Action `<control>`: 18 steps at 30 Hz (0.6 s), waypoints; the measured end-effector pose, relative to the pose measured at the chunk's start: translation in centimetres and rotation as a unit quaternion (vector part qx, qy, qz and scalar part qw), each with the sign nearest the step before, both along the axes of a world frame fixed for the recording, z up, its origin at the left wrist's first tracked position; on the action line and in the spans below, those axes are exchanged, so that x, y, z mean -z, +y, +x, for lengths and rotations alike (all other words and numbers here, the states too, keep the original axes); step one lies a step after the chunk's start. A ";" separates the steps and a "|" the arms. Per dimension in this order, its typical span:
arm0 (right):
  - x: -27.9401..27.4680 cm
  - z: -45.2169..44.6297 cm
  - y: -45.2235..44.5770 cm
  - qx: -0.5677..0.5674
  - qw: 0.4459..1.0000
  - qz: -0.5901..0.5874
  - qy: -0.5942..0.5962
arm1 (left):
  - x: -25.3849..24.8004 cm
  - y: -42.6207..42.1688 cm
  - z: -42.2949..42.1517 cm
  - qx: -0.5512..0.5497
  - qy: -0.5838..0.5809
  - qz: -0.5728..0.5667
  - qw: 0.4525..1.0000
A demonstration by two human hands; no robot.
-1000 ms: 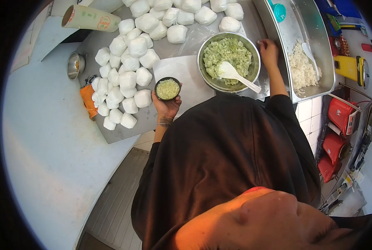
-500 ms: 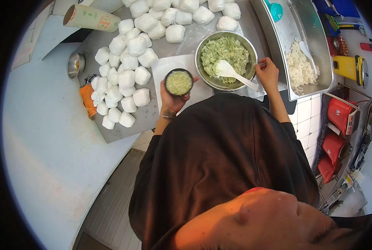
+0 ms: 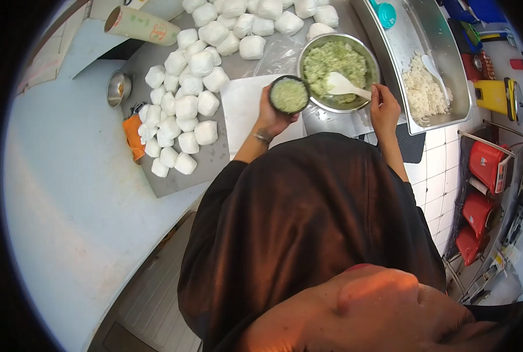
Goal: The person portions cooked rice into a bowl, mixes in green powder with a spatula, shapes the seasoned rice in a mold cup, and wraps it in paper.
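Observation:
My left hand is closed around a small black bowl filled with pale green rice, held close to the left rim of a steel mixing bowl. Green-tinted rice fills much of the mixing bowl. A white rice paddle lies across it, blade in the rice. At the right rim, my right hand pinches the end of the paddle's handle. Below the black bowl is a sheet of white paper on the metal table.
Many white wrapped bundles crowd the table's left and back. To the right, a deep steel tray holds white rice and another paddle. A cardboard tube, a small metal bowl and an orange cloth lie left.
My left hand has brought the black bowl right, up against the mixing bowl. My right hand has gone from the rim to the paddle's handle. The mixing bowl sits slightly farther away.

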State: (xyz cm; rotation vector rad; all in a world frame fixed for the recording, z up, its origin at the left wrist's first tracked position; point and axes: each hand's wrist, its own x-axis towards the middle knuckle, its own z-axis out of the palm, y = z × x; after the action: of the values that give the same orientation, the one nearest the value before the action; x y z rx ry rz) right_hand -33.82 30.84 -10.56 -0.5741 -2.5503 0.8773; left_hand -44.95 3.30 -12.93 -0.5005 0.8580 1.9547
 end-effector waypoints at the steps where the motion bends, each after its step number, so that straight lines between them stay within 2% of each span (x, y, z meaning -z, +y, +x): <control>1: -1.0 -0.1 -0.7 -0.002 0.999 -0.024 0.031 | 1.1 0.3 0.0 0.025 -0.010 0.019 0.999; 3: -2.5 -0.8 -2.7 -0.015 0.993 -0.076 0.091 | 0.5 0.5 0.9 0.033 0.009 0.011 0.999; 4: -1.4 -0.9 -3.5 -0.022 0.981 -0.164 0.104 | 0.2 0.4 1.6 0.018 0.003 0.015 1.000; 5: -1.2 -1.1 -4.4 -0.020 0.953 -0.300 0.024 | -0.4 0.3 2.1 0.002 -0.002 0.018 1.000; 6: -1.1 -1.1 -5.5 -0.018 0.902 -0.426 -0.063 | -1.1 0.3 2.8 -0.005 0.004 -0.001 1.000; 7: -0.8 -1.3 -6.6 -0.014 0.828 -0.538 -0.155 | -1.6 0.2 3.3 -0.011 0.007 -0.021 1.000; 8: 0.0 -1.5 -8.0 -0.039 0.778 -0.586 -0.225 | 0.1 -0.5 3.8 -0.015 -0.006 0.014 1.000; 9: 2.0 -1.7 -9.2 0.012 0.702 -0.627 -0.338 | 1.7 -0.7 4.5 -0.013 0.030 -0.030 0.999; 11: 4.2 -1.2 -12.1 -0.046 0.618 -0.732 -0.283 | 0.7 -1.0 5.5 -0.027 0.064 -0.188 0.980; 14: -0.2 -2.7 -15.0 -0.097 0.509 -0.801 -0.300 | 4.3 -4.0 6.1 -0.083 0.322 -0.294 0.896; 17: 0.6 -4.3 -17.1 -0.111 0.457 -0.827 -0.309 | 6.1 -9.2 6.6 -0.101 0.394 -0.444 0.798; 18: 2.3 -4.6 -17.8 -0.147 0.465 -0.829 -0.276 | 5.7 -11.1 6.6 -0.097 0.382 -0.471 0.789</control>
State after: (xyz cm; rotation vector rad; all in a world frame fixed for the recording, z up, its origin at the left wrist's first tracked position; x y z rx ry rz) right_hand -38.39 13.03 -12.85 -0.8687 -1.0386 3.6730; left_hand -38.33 -7.76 -18.59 -0.3219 2.4380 1.7718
